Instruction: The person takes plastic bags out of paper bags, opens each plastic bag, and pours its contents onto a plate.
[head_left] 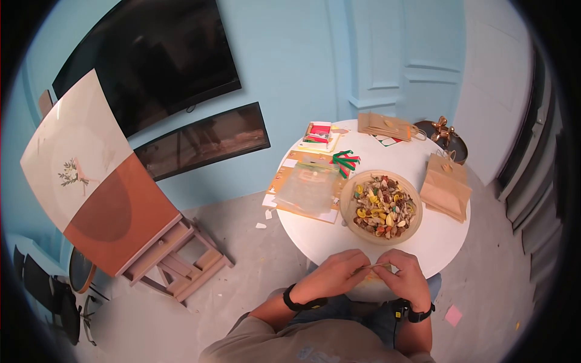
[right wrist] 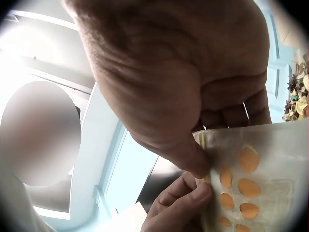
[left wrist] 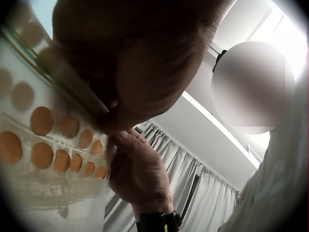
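Both hands meet at the near edge of the round white table, pinching the top edge of a translucent plastic bag (head_left: 370, 291). In the left wrist view the bag (left wrist: 29, 188) shows rows of orange ovals and a green line along its top strip. My left hand (head_left: 340, 273) grips the strip between thumb and fingers. Beside it, the thumb and fingers of my right hand (head_left: 404, 277) pinch the same strip. The right wrist view shows the bag (right wrist: 285, 164) below the right hand (right wrist: 183, 72), with the left hand's fingertips touching close by.
On the table (head_left: 308, 242) stands a bowl (head_left: 347, 209) of mixed dried pieces. Around it lie a clear bag on patterned sheets (head_left: 305, 187), red and green ribbons (head_left: 345, 162), a small box (head_left: 318, 133) and brown paper bags (head_left: 446, 187). A wooden cabinet (head_left: 175, 260) stands left.
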`<state>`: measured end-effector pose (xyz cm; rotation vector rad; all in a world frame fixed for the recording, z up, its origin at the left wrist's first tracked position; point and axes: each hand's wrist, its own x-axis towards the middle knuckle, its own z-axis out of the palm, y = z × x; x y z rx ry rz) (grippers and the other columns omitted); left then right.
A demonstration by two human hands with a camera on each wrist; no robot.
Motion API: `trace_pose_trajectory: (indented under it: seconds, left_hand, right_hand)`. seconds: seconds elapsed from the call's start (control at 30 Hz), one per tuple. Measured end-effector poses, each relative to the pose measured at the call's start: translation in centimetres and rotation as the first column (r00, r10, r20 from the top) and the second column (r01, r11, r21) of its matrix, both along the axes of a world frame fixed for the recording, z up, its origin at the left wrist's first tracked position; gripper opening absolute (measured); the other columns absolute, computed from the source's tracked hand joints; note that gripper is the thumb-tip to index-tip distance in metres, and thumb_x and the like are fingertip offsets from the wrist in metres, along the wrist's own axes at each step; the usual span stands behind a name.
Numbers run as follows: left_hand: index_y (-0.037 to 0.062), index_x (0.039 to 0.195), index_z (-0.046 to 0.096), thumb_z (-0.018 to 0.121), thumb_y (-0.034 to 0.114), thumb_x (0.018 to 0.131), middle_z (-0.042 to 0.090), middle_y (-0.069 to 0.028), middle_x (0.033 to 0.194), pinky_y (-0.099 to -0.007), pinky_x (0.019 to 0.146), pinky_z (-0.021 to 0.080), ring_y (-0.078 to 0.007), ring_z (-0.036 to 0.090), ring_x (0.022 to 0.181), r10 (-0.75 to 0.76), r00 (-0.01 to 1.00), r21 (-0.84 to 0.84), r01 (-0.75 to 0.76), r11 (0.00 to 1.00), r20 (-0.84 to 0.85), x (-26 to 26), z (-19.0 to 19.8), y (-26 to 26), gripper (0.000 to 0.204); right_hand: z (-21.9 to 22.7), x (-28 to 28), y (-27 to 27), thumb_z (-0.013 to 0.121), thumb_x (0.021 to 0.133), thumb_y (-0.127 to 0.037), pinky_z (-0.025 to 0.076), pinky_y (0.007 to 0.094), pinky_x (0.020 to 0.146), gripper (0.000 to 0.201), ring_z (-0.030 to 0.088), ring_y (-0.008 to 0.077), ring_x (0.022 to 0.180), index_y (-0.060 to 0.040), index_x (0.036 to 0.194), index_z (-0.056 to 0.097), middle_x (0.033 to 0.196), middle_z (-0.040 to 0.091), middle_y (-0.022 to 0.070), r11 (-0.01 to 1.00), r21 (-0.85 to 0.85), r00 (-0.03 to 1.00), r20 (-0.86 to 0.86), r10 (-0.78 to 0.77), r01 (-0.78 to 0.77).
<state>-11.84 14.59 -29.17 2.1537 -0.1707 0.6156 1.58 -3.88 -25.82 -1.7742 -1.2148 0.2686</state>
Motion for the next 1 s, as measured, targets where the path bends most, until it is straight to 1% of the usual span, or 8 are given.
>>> trace_pose_trajectory:
  seconds: [0.17,0.23,0.33,0.57,0.63,0.77,0.83,1.0]
  left_hand:
    - [0.0009,0.101,0.066,0.075,0.007,0.098,0.066,-0.0139,0.094,-0.0445,0.075,0.053,-0.0365,0.067,0.088,0.036,0.999,-0.013,-0.037,0.999,-0.023,-0.3,-0.2,0.4,0.011]
    - [0.001,0.1,0.066,0.075,0.008,0.098,0.066,-0.0142,0.094,-0.0447,0.075,0.054,-0.0372,0.067,0.087,0.007,1.0,0.037,-0.008,0.999,0.02,-0.3,-0.4,0.6,0.011]
    - [0.001,0.099,0.066,0.075,0.008,0.098,0.066,-0.0142,0.093,-0.045,0.075,0.054,-0.0376,0.066,0.087,0.02,0.999,0.042,-0.022,0.999,0.034,-0.4,-0.5,0.5,0.012]
    - [0.0005,0.099,0.066,0.075,0.008,0.098,0.066,-0.0143,0.093,-0.0452,0.075,0.054,-0.0379,0.067,0.087,0.041,0.998,0.041,-0.043,0.998,0.051,-0.3,-0.9,0.5,0.012]
    - [0.0002,0.1,0.067,0.075,0.008,0.097,0.067,-0.0146,0.093,-0.0448,0.074,0.054,-0.0377,0.067,0.086,0.041,0.999,-0.011,-0.041,0.999,0.019,-0.4,-1.0,0.6,0.012]
    - [0.0,0.1,0.068,0.075,0.006,0.097,0.067,-0.0147,0.094,-0.0446,0.074,0.054,-0.0376,0.067,0.086,0.07,0.997,0.027,-0.07,0.997,-0.035,-0.9,-1.1,1.1,0.011]
    - [0.0001,0.099,0.068,0.075,0.005,0.096,0.068,-0.0148,0.093,-0.0448,0.074,0.054,-0.0379,0.068,0.087,0.038,0.999,0.04,-0.037,0.999,-0.028,-0.9,-0.9,1.1,0.009]
    - [0.0001,0.098,0.069,0.076,0.005,0.095,0.068,-0.0146,0.093,-0.0456,0.075,0.054,-0.0377,0.068,0.088,0.012,1.0,0.041,-0.011,0.999,-0.023,-0.5,-0.5,0.9,0.009]
  right_hand:
    - [0.1,-0.1,0.3,0.081,0.092,-0.008,0.059,0.0354,0.06,0.014,0.075,0.0291,0.079,0.0021,0.1,0.076,0.095,0.076,0.0145,1.0,0.018,1.0,0.026,-0.011,0.01]
    - [0.2,-0.2,0.4,0.082,0.092,-0.009,0.059,0.0353,0.061,0.015,0.075,0.0272,0.078,0.0023,0.101,0.077,0.095,0.077,0.0141,1.0,-0.021,0.999,-0.029,-0.017,0.016]
    - [0.3,-0.2,0.4,0.083,0.092,-0.01,0.059,0.0356,0.062,0.015,0.075,0.0255,0.078,0.0023,0.1,0.079,0.094,0.078,0.0139,0.996,-0.084,1.0,-0.025,-0.016,0.014]
    - [-0.1,-0.2,0.7,0.083,0.092,-0.009,0.059,0.0352,0.063,0.013,0.075,0.0262,0.077,0.0028,0.096,0.079,0.09,0.078,0.0141,0.998,-0.061,0.999,-0.032,-0.027,0.025]
    - [0.0,-0.3,0.6,0.083,0.093,-0.01,0.06,0.0353,0.067,0.013,0.075,0.0269,0.078,0.0022,0.097,0.079,0.091,0.078,0.0144,0.997,-0.072,0.999,-0.026,-0.038,0.036]
    - [-0.3,0.4,0.0,0.083,0.093,-0.01,0.059,0.0356,0.071,0.013,0.076,0.027,0.079,0.0016,0.097,0.079,0.091,0.078,0.015,0.997,-0.047,0.998,0.025,-0.053,0.054]
    - [-0.3,0.4,-0.2,0.083,0.092,-0.009,0.059,0.0356,0.074,0.013,0.076,0.0265,0.082,0.0015,0.098,0.079,0.091,0.078,0.015,0.994,-0.073,0.996,-0.041,-0.079,0.076]
    - [-0.3,0.9,-0.9,0.084,0.091,-0.009,0.059,0.0356,0.073,0.015,0.075,0.0267,0.08,0.0017,0.1,0.079,0.091,0.078,0.0147,0.995,-0.084,0.997,-0.052,-0.064,0.06]
